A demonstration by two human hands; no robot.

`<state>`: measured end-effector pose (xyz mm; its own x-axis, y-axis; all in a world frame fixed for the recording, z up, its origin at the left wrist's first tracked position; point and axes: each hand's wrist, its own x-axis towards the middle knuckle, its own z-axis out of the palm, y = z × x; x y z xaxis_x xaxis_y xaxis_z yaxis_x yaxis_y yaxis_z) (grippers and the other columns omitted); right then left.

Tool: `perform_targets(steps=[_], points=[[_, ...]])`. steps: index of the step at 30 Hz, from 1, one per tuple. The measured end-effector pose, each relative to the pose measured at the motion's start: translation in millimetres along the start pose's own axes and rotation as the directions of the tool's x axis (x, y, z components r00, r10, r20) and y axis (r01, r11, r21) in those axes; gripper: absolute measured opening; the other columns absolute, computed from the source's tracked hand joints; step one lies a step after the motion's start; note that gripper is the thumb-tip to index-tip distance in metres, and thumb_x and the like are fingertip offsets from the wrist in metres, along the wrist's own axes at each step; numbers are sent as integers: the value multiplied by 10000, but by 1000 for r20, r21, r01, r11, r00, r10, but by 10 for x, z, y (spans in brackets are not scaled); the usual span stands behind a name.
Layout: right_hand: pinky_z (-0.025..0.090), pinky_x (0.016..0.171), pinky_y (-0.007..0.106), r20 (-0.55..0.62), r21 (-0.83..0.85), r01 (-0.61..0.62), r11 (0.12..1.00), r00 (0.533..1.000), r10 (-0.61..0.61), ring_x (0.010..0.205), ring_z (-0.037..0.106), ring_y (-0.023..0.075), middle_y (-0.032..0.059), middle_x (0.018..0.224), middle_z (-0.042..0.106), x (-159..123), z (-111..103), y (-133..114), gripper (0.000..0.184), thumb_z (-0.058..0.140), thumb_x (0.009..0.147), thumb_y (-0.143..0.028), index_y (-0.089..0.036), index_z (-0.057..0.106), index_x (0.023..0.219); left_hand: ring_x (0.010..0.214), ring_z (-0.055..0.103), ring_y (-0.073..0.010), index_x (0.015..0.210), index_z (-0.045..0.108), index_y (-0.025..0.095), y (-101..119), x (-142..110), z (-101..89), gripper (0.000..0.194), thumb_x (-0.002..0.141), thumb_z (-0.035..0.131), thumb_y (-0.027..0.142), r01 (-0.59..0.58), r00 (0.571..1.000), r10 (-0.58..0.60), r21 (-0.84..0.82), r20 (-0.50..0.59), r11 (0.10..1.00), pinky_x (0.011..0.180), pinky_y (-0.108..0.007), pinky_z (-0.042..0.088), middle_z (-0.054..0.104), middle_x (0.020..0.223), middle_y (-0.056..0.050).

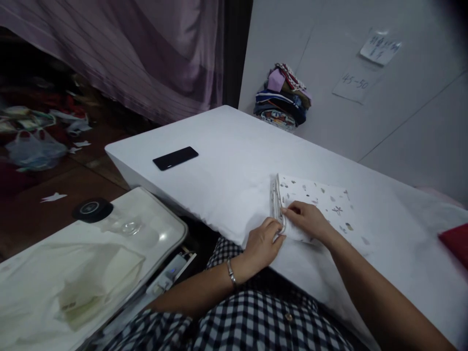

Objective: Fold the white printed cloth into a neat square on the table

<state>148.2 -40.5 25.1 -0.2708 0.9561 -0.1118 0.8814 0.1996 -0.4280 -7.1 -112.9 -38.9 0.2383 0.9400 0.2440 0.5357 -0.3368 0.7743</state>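
A folded white cloth (321, 200) with small printed motifs lies on the white table (226, 146) near its front edge. My left hand (261, 243) pinches the cloth's near left corner, a bracelet on its wrist. My right hand (309, 219) rests on the same corner, its fingers closed on the fabric's edge. The two hands touch each other at that corner.
A black phone (175, 158) lies on the table's left part. A pile of folded colourful fabrics (282, 97) sits at the back against the wall. Something red (457, 241) shows at the right edge. A white case (91, 253) with a plastic bag stands at my left.
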Motion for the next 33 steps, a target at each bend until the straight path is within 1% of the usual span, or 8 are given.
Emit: perform_targets(steps=[4,11,14,18,21,25,30,33], points=[[362,567,254,98,-136,-22,990,995,35,658,574,170,28,709,649,136,-11,-117,327,513,776,-514,-204,615,753,821,534,-145,906,520,209,-10,-14,-17,97,829,509,267,34,999,-36,61,32,998,687,-264,446,538,971,-10],[352,556,265,116,-321,-65,945,987,107,683,588,201,59,755,659,219,78,-161,340,532,744,-524,-197,612,789,823,535,-140,882,540,215,-10,-16,-50,96,829,512,291,42,996,-49,103,72,994,680,-254,439,524,1019,-14],[353,564,266,130,-380,-61,923,985,118,694,593,202,64,747,658,283,105,-161,257,533,749,-434,-194,621,768,814,531,-142,904,549,223,-12,-19,-47,107,832,508,291,37,997,-44,116,61,993,667,-253,434,523,996,-12],[346,565,259,150,-416,-25,909,984,95,718,595,200,69,763,663,354,113,-163,153,526,724,-299,-191,630,751,799,524,-135,939,557,231,-31,-27,-39,127,835,501,279,30,998,-35,97,56,995,666,-245,426,526,960,-10],[324,548,256,116,-426,-10,905,991,66,704,588,197,67,737,657,344,90,-182,137,494,717,-237,-192,623,718,771,524,-128,881,562,220,-48,-23,-39,94,835,500,274,27,997,-33,92,73,995,654,-238,417,528,927,-6],[299,536,253,-10,-393,-38,919,999,37,659,569,182,54,690,641,276,93,-202,134,478,731,-229,-194,607,714,736,529,-133,781,561,201,-51,-6,-38,111,826,515,291,30,994,-42,116,103,993,640,-246,406,540,870,-9],[288,539,249,-11,-346,-49,937,999,48,637,551,175,46,667,627,235,185,-169,112,481,725,-203,-191,590,705,702,537,-138,708,604,197,-53,59,-72,266,837,484,397,64,993,-68,42,94,997,644,-253,403,568,780,-16],[287,545,244,-23,-311,-50,949,999,45,638,541,167,35,659,618,235,210,-143,100,489,730,-214,-191,582,701,699,545,-144,669,626,198,-101,209,-146,319,848,442,387,78,995,-77,-11,62,997,654,-254,409,586,735,-21]])
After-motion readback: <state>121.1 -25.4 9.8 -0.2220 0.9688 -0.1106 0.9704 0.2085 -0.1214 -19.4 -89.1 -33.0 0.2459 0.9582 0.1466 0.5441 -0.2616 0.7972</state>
